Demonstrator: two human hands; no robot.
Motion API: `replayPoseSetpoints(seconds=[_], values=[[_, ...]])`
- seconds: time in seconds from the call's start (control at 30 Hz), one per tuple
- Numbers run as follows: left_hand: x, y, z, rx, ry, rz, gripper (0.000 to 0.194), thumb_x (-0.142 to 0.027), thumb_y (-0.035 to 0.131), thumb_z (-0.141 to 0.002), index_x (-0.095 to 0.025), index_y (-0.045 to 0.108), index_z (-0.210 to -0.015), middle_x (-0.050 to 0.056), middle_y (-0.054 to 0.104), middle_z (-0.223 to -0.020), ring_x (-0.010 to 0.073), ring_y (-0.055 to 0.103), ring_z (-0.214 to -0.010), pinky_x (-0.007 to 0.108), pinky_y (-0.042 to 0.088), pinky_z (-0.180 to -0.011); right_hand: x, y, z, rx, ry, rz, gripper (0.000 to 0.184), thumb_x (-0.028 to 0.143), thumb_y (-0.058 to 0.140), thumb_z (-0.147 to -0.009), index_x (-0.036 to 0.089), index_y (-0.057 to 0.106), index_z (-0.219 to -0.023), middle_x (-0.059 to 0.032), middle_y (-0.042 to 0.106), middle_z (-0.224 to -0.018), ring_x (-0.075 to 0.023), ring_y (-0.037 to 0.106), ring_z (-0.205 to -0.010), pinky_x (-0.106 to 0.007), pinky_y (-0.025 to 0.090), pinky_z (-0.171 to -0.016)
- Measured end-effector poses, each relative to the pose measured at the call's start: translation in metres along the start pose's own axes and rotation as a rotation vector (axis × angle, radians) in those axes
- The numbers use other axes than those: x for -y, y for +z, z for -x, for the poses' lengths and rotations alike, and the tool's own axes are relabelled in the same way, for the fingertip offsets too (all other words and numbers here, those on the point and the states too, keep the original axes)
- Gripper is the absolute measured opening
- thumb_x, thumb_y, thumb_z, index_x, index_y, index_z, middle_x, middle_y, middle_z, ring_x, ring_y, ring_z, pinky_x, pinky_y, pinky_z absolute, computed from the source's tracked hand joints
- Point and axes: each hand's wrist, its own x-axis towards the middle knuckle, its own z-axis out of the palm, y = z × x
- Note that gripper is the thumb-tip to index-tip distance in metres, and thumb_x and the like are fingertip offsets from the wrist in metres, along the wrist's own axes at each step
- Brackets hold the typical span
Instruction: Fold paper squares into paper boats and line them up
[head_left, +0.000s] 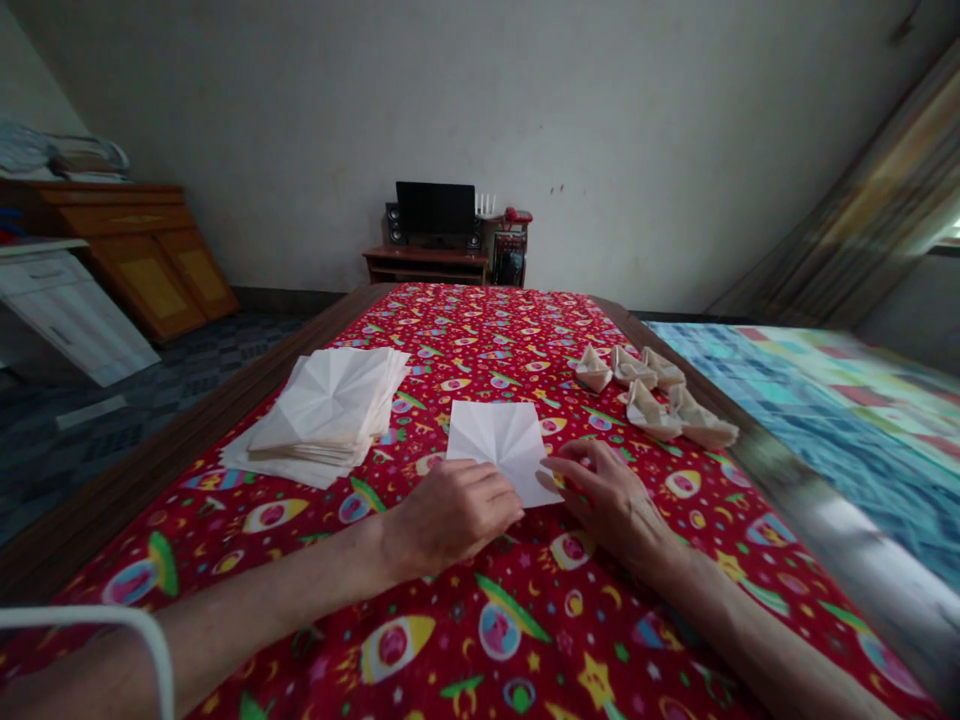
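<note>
A white square sheet of paper with creases fanning out from its middle lies flat on the red patterned cloth. My left hand lies over its near left corner, fingers curled together; the fingertips are partly hidden. At the sheet's right edge is my right hand, thumb and fingers apart, fingertips close to the paper. Left of the sheet sits a stack of creased paper sheets, somewhat uneven at the edges. Several folded paper shapes, boat-like, stand grouped to the right.
The red cloth covers a long table with dark wooden edges. A white curved tube or cable crosses at the lower left. Beyond the table are a monitor with speakers, a wooden cabinet, and a bed-like surface at right.
</note>
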Motion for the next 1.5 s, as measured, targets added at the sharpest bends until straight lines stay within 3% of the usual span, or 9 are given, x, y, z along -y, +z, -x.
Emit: replayPoseSetpoints(seconds=[0.2,0.3,0.37,0.5,0.6,0.83,1.03,1.33,1.5], values=[[0.002,-0.008,0.009,0.042,-0.113,0.167,0.023,-0.032,0.048,-0.093,-0.019,0.062,-0.105,0.004,0.068,-0.101,0.018,0.061,-0.092,0.03,0.048,-0.08,0.002,-0.006,0.0,0.04,-0.064,-0.109,0.025,0.014,0.043,-0.091,0.02,0.065,-0.099,-0.0106,0.063,-0.106,-0.0196,0.061,-0.094,-0.032,0.052,-0.076],[0.013,-0.01,0.027,0.077,-0.151,0.231,0.061,-0.051,0.059,-0.083,-0.02,0.046,-0.133,0.009,0.057,-0.129,0.0239,0.052,-0.118,0.04,0.041,-0.101,0.002,-0.008,0.0,0.063,-0.057,-0.206,0.026,0.016,0.038,-0.094,0.019,0.063,-0.1,-0.0095,0.066,-0.103,-0.0182,0.063,-0.096,-0.031,0.053,-0.08],[0.023,-0.006,0.04,0.059,-0.193,0.231,0.067,-0.049,0.062,-0.081,-0.019,0.041,-0.137,0.011,0.054,-0.132,0.0248,0.05,-0.121,0.043,0.039,-0.104,0.001,-0.007,0.0,0.067,-0.053,-0.262,0.025,0.017,0.038,-0.094,0.02,0.063,-0.098,-0.0087,0.068,-0.101,-0.0184,0.064,-0.098,-0.032,0.053,-0.083],[0.04,0.011,0.054,-0.03,-0.256,0.305,0.041,-0.022,0.052,-0.09,-0.02,0.051,-0.13,0.008,0.058,-0.128,0.0187,0.051,-0.122,0.036,0.044,-0.102,0.0,-0.005,0.0,0.052,-0.058,-0.299,0.021,0.019,0.041,-0.094,0.02,0.061,-0.099,-0.0091,0.07,-0.102,-0.019,0.066,-0.097,-0.032,0.054,-0.083],[0.049,0.019,0.05,-0.073,-0.207,0.303,0.038,-0.013,0.045,-0.09,-0.02,0.056,-0.126,0.008,0.061,-0.126,0.0186,0.051,-0.123,0.037,0.044,-0.103,0.001,-0.007,0.0,0.048,-0.052,-0.313,0.022,0.014,0.042,-0.091,0.02,0.06,-0.103,-0.0093,0.069,-0.104,-0.0179,0.066,-0.096,-0.031,0.054,-0.082],[0.04,0.017,0.045,-0.06,-0.112,0.305,0.032,-0.015,0.041,-0.093,-0.019,0.063,-0.116,0.008,0.066,-0.117,0.0184,0.059,-0.113,0.036,0.047,-0.098,0.001,-0.021,0.011,0.069,-0.052,-0.326,0.028,0.011,0.04,-0.088,0.02,0.059,-0.107,-0.0083,0.07,-0.098,-0.0172,0.067,-0.09,-0.029,0.054,-0.077],[0.018,0.009,0.046,-0.111,-0.206,0.475,0.025,-0.016,0.047,-0.091,-0.02,0.069,-0.103,0.007,0.071,-0.103,0.0162,0.065,-0.099,0.032,0.051,-0.09,0.01,-0.025,0.022,0.1,0.015,-0.388,0.023,0.015,0.04,-0.091,0.02,0.058,-0.104,-0.0085,0.068,-0.099,-0.0173,0.065,-0.089,-0.029,0.051,-0.076],[0.015,0.007,0.045,-0.143,-0.289,0.588,0.02,-0.016,0.051,-0.089,-0.019,0.069,-0.096,0.005,0.072,-0.094,0.0151,0.066,-0.09,0.027,0.052,-0.082,0.017,-0.035,0.012,0.177,0.124,-0.435,0.021,0.027,0.041,-0.094,0.02,0.06,-0.087,-0.0059,0.065,-0.082,-0.016,0.06,-0.073,-0.026,0.047,-0.066],[0.015,0.008,0.044,-0.12,-0.413,0.487,0.021,-0.021,0.054,-0.087,-0.017,0.069,-0.072,0.003,0.067,-0.073,0.0154,0.062,-0.073,0.028,0.051,-0.073,0.016,-0.028,0.01,0.158,0.342,-0.447,0.02,0.029,0.047,-0.09,0.019,0.058,-0.076,-0.001,0.063,-0.07,-0.0134,0.056,-0.062,-0.023,0.043,-0.057]])
